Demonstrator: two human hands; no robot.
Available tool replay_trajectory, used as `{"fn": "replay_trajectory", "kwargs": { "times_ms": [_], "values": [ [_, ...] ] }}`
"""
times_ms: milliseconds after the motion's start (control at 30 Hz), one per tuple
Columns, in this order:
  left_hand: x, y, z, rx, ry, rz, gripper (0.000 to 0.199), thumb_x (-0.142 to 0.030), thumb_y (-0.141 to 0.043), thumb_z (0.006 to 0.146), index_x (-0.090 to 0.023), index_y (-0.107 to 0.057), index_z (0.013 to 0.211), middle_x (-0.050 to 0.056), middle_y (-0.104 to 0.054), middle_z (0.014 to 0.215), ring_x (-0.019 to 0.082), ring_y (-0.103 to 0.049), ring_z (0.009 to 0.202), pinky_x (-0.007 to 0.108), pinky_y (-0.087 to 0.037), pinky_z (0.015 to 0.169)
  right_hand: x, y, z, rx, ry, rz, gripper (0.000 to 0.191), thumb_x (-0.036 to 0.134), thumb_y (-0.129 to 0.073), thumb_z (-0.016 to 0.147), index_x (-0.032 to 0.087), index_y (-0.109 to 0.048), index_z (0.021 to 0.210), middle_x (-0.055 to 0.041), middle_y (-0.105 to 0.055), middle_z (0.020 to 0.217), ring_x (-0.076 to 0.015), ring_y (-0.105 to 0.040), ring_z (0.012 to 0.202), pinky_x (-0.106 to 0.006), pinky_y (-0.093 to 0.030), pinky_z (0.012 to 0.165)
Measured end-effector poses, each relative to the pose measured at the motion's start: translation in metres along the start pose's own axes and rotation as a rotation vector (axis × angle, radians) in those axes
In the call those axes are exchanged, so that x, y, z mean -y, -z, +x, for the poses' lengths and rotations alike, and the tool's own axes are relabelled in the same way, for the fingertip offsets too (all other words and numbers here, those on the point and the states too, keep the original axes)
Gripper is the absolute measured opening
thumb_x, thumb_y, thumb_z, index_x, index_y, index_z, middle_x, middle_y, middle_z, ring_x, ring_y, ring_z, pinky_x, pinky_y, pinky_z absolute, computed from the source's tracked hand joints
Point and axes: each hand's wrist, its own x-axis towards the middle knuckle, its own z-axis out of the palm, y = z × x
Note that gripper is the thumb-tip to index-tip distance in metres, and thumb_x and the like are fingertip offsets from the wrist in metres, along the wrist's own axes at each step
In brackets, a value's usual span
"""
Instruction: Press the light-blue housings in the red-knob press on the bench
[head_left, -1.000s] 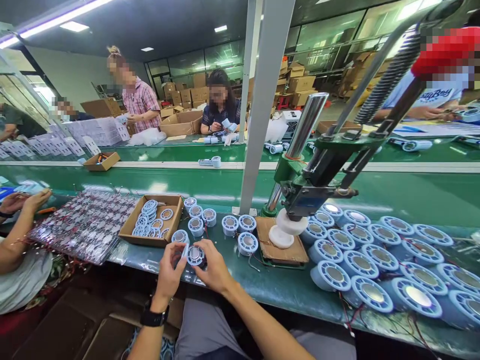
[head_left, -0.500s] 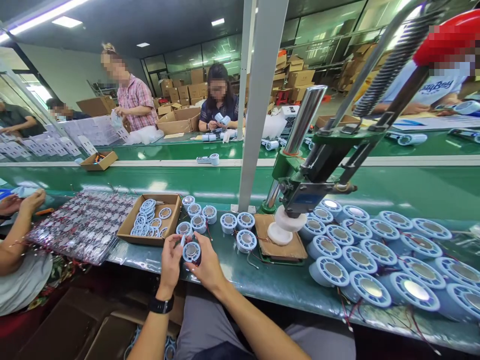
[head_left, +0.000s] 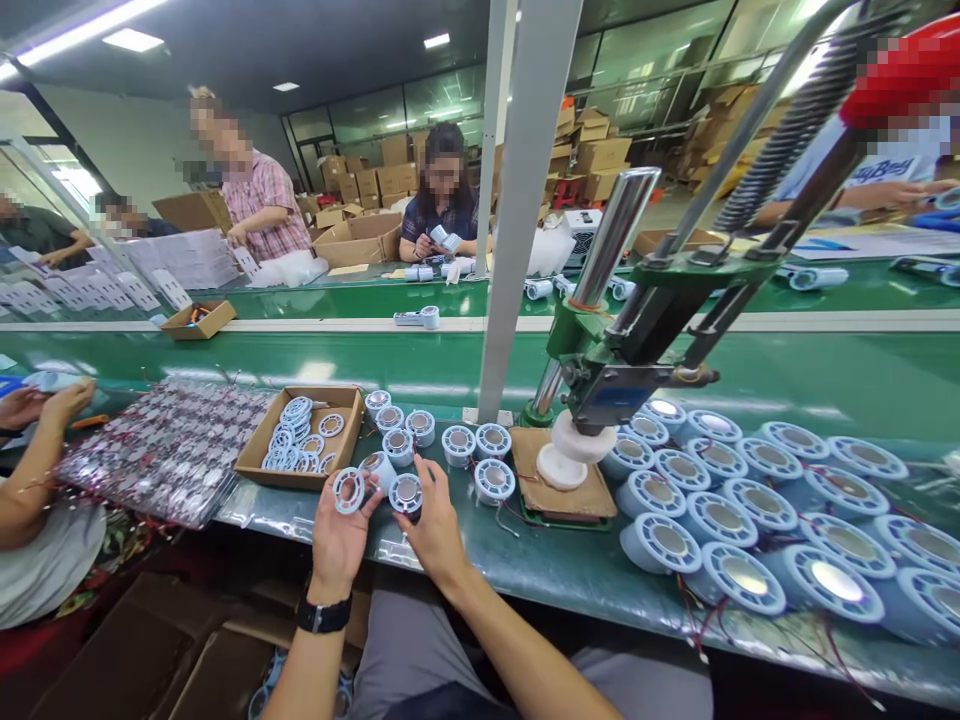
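Note:
My left hand (head_left: 339,535) holds a thin light-blue ring (head_left: 349,490) up at its fingertips, face toward me. My right hand (head_left: 435,530) grips a round light-blue housing (head_left: 406,494) with a silver disc in its middle, just right of the ring. Both hands hover over the near edge of the green bench (head_left: 525,570). A cardboard box (head_left: 262,462) of more blue rings lies just beyond my left hand. Several loose housings (head_left: 458,445) stand behind my right hand.
A green hand press (head_left: 600,385) with a white foot stands on a brown pad (head_left: 559,495) to the right. Many finished housings (head_left: 739,510) with red wires crowd the right side. A tray of circuit boards (head_left: 169,450) and another person's hands (head_left: 45,405) are left. Co-workers sit across the belt.
My hands held one housing together before. Now they have parted slightly: the left holds a separate ring, the right keeps the housing, and both have risen a little toward the box.

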Motion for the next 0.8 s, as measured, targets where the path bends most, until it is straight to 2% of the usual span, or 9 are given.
{"fn": "replay_trajectory", "kwargs": {
  "times_ms": [100,200,300,467,567,667,700,733,800],
  "values": [
    [-0.002,-0.001,0.002,0.014,-0.070,0.082,0.039,-0.047,-0.073,0.080,-0.020,-0.060,0.104,0.007,-0.070,0.103,0.026,-0.068,0.102,0.041,-0.057,0.088,0.000,0.004,-0.001,0.005,0.057,0.015,0.091,0.005,-0.067,0.072,0.023,-0.027,0.153,-0.0124,-0.049,0.138,-0.0233,-0.056,0.125,-0.038,-0.051,0.105],
    [0.000,-0.001,0.001,0.060,-0.165,0.299,0.037,-0.044,-0.072,0.082,-0.019,-0.058,0.105,0.008,-0.069,0.107,0.024,-0.067,0.105,0.038,-0.054,0.093,-0.004,0.020,-0.014,0.009,0.108,-0.039,0.079,0.007,-0.064,0.075,0.022,-0.036,0.148,-0.0115,-0.054,0.134,-0.0227,-0.057,0.123,-0.038,-0.051,0.105],
    [0.003,0.005,-0.005,0.138,-0.225,0.523,0.038,-0.042,-0.070,0.084,-0.018,-0.056,0.111,0.011,-0.067,0.112,0.025,-0.065,0.109,0.038,-0.051,0.099,-0.013,0.051,-0.035,0.007,0.149,-0.111,0.065,0.010,-0.061,0.079,0.021,-0.045,0.141,-0.0118,-0.056,0.131,-0.0223,-0.058,0.121,-0.037,-0.054,0.100],
    [0.005,0.024,-0.017,0.226,-0.127,0.859,0.040,-0.041,-0.064,0.086,-0.016,-0.054,0.115,0.014,-0.065,0.118,0.027,-0.063,0.115,0.042,-0.048,0.103,-0.027,0.103,-0.058,0.032,0.214,-0.185,0.043,0.017,-0.059,0.085,0.021,-0.057,0.128,-0.0125,-0.057,0.126,-0.0208,-0.062,0.114,-0.033,-0.056,0.094],
    [0.003,0.022,-0.028,0.152,-0.184,1.126,0.041,-0.043,-0.063,0.086,-0.018,-0.056,0.118,0.014,-0.063,0.120,0.029,-0.061,0.115,0.048,-0.046,0.103,-0.031,0.120,-0.061,0.049,0.216,-0.236,0.037,0.018,-0.058,0.086,0.023,-0.062,0.122,-0.0123,-0.057,0.126,-0.0206,-0.064,0.109,-0.031,-0.058,0.089],
    [0.007,0.004,-0.043,0.010,-0.394,1.336,0.045,-0.043,-0.063,0.086,-0.019,-0.056,0.123,0.014,-0.062,0.122,0.031,-0.059,0.114,0.050,-0.046,0.101,-0.032,0.125,-0.060,0.037,0.215,-0.245,0.033,0.019,-0.059,0.087,0.023,-0.064,0.119,-0.0124,-0.057,0.125,-0.0206,-0.064,0.108,-0.031,-0.058,0.087],
    [0.011,-0.004,-0.048,0.041,-0.439,1.361,0.045,-0.041,-0.062,0.087,-0.019,-0.055,0.125,0.014,-0.062,0.123,0.031,-0.059,0.114,0.049,-0.047,0.100,-0.032,0.126,-0.060,0.033,0.214,-0.236,0.033,0.019,-0.059,0.087,0.023,-0.064,0.119,-0.0124,-0.056,0.126,-0.0206,-0.064,0.109,-0.030,-0.058,0.087],
    [0.017,-0.012,-0.051,0.122,-0.453,1.373,0.045,-0.037,-0.062,0.087,-0.020,-0.053,0.128,0.013,-0.062,0.124,0.029,-0.059,0.115,0.047,-0.048,0.099,-0.032,0.126,-0.060,0.029,0.213,-0.225,0.033,0.019,-0.059,0.087,0.023,-0.063,0.120,-0.0123,-0.055,0.126,-0.0204,-0.064,0.109,-0.030,-0.058,0.087],
    [0.031,-0.027,-0.051,0.360,-0.400,1.397,0.050,-0.026,-0.064,0.086,-0.021,-0.049,0.133,0.012,-0.063,0.125,0.027,-0.059,0.115,0.044,-0.049,0.098,-0.031,0.127,-0.060,0.019,0.213,-0.203,0.033,0.020,-0.059,0.087,0.023,-0.063,0.120,-0.0120,-0.055,0.126,-0.0199,-0.063,0.110,-0.030,-0.058,0.087]
  ]
}}
